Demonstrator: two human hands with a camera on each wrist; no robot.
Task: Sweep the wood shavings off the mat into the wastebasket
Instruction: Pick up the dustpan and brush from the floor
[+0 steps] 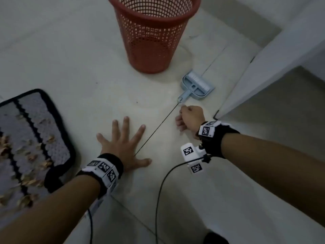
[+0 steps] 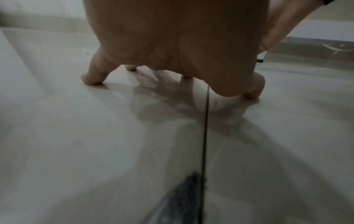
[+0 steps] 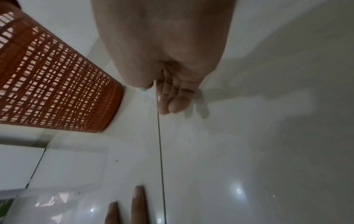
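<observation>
A grey mat (image 1: 33, 131) with black trim lies at the left, with several tan wood shavings (image 1: 26, 180) scattered on it. The red mesh wastebasket (image 1: 151, 32) (image 3: 57, 84) stands upright at the top centre. A light blue dustpan with a brush (image 1: 197, 86) lies on the floor right of the basket, handle toward me. My left hand (image 1: 123, 143) (image 2: 172, 45) presses flat on the floor, fingers spread, right of the mat. My right hand (image 1: 190, 117) (image 3: 172, 97) hovers just short of the dustpan handle, fingers loosely curled, holding nothing.
A white ledge or wall base (image 1: 263, 59) runs along the right, close behind the dustpan. Black cables (image 1: 158, 199) trail from my wrists across the glossy tile floor (image 1: 79, 67). A dark tile joint (image 1: 158, 125) runs between my hands.
</observation>
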